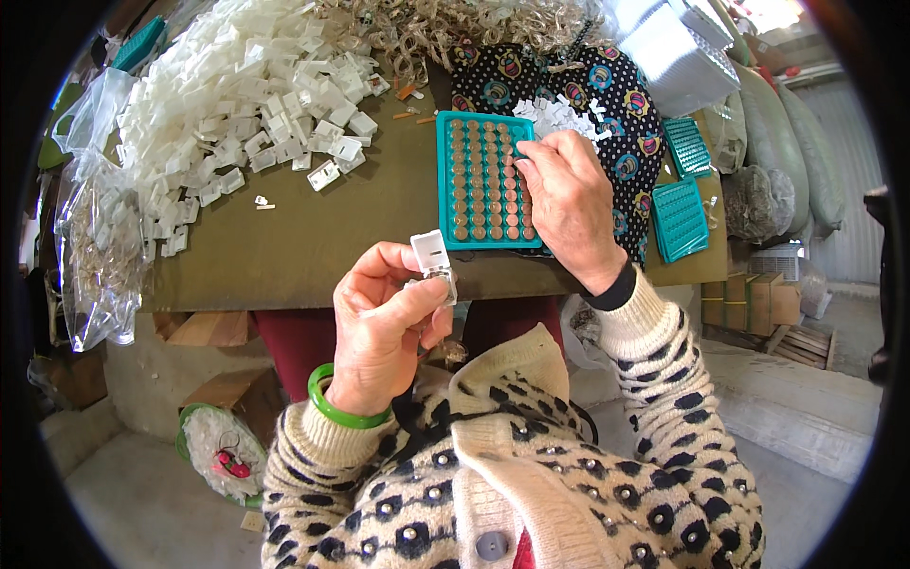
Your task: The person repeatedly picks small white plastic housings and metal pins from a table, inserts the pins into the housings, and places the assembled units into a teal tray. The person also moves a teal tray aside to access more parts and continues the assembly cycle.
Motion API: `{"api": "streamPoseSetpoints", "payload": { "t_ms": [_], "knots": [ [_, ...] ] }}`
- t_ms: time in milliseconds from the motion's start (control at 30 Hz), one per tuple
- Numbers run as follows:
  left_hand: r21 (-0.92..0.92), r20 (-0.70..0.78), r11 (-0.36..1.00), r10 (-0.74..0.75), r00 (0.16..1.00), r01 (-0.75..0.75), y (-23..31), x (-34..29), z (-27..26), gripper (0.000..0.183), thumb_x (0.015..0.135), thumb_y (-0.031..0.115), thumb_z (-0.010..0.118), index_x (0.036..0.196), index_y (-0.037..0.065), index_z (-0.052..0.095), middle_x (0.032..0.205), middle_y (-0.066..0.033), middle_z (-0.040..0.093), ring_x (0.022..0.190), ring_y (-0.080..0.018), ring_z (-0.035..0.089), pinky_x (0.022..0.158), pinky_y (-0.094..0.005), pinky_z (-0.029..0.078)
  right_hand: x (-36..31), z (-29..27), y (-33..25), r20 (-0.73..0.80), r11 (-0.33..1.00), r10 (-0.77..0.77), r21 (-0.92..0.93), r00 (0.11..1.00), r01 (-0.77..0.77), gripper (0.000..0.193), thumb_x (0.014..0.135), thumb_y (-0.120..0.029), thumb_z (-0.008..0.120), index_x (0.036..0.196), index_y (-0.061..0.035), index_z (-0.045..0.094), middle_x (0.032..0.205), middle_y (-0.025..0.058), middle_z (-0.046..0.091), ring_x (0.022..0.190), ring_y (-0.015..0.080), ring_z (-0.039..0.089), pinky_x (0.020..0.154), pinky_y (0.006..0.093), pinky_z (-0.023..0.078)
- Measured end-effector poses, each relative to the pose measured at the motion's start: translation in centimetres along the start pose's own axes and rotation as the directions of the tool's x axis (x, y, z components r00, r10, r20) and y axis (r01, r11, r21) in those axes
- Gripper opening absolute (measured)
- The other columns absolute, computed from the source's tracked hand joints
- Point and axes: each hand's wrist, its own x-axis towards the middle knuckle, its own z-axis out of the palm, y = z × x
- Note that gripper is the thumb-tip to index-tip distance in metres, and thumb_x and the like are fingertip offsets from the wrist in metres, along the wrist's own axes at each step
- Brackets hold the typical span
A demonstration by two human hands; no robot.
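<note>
Small white flip case [429, 251] pinched in left hand [374, 322], up off the table [303, 266], near its front edge. Lid tipped open, away from thumb; dark slot visible in lid. Lower part half covered by thumb, contents not readable. Likely very light, hard thin plastic, stiff in the walls, a bit slick on flat faces. Weakest at the hinge, probably; could crack or pop if bent back. Best held by the base sides, thumb against index, lid left free. Avoid lifting by the lid. Left fingers: thumb pressing down onto case, index behind, rest curled loosely. Green bangle [341, 408] on that wrist.

Right hand [573, 204] over the right side of teal tray [443, 185]. Thumb and index tips close together at the discs; cannot tell about any piece caught between. Coppery discs [493, 180] set in rows, round and smooth, likely light and easy to drop; take by the rim, not the flat face. Tray rigid-looking, best lifted by its edges, kept level against spilling.

Just beyond tray: small white pieces [559, 116] heaped on dotted dark cloth [630, 123]. To the left, big pile of white cases [256, 95]. At the back, tangle of clear plastic parts [408, 33]. Off right, two more teal trays [681, 220].
</note>
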Motion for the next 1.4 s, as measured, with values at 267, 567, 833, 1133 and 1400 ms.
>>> {"api": "streamPoseSetpoints", "payload": {
  "t_ms": [267,567,833,1133,1400],
  "knots": [
    [-0.010,0.043,0.999,-0.047,0.998,0.047,0.1,0.4,-0.2,0.023,0.094,0.005,0.061,0.117,0.002,0.063,0.119,-0.0269,0.064,0.079,-0.0236,0.071,0.048,-0.0220,0.046,0.7,-0.2,1.5,0.167,0.998,-0.025,0.064,0.986,0.015,0.006,0.080,-0.007,0.070,0.083,-0.0062,0.066,0.086,0.0062,0.057,0.084,0.0260,0.056,0.074,0.0387,0.045],
    [-0.066,0.086,0.996,-0.053,0.995,0.059,0.0,0.1,-0.5,0.026,0.094,0.005,0.062,0.120,0.002,0.060,0.117,-0.0253,0.065,0.094,-0.0270,0.072,0.048,-0.0212,0.048,-0.1,-2.9,-4.2,0.106,0.850,0.120,0.503,0.987,-0.158,0.005,0.090,0.001,0.063,0.092,-0.0017,0.059,0.083,0.0097,0.060,0.070,0.0221,0.061,0.061,0.0300,0.049],
    [-0.142,0.119,0.990,0.023,0.993,-0.006,-0.9,-0.2,-1.2,0.028,0.091,0.002,0.066,0.119,0.002,0.061,0.101,-0.0154,0.070,0.090,-0.0251,0.072,0.048,-0.0217,0.048,-1.6,-2.6,-8.3,-0.084,0.839,-0.035,0.539,0.996,0.075,0.023,0.078,0.007,0.069,0.097,-0.0018,0.060,0.088,0.0100,0.060,0.073,0.0257,0.057,0.064,0.0349,0.044],
    [-0.180,0.095,0.983,0.053,0.994,-0.035,-1.3,-1.0,-0.9,0.026,0.090,0.001,0.068,0.115,-0.001,0.063,0.091,-0.0107,0.068,0.068,-0.0139,0.063,0.044,-0.0191,0.039,-2.2,-2.0,-8.6,-0.147,0.876,-0.140,0.443,0.979,0.192,0.027,0.075,0.006,0.071,0.098,-0.0003,0.060,0.092,0.0132,0.058,0.074,0.0275,0.056,0.065,0.0368,0.043],
    [-0.146,0.076,0.988,0.068,0.995,-0.057,-1.0,-1.4,-1.0,0.023,0.088,-0.001,0.069,0.110,-0.001,0.065,0.091,-0.0093,0.067,0.064,-0.0118,0.061,0.046,-0.0185,0.039,-1.6,-3.0,-8.4,0.040,0.805,-0.156,0.584,0.987,0.103,0.021,0.078,0.007,0.070,0.093,-0.0004,0.057,0.086,0.0098,0.056,0.075,0.0241,0.055,0.065,0.0332,0.045]
  ]
}}
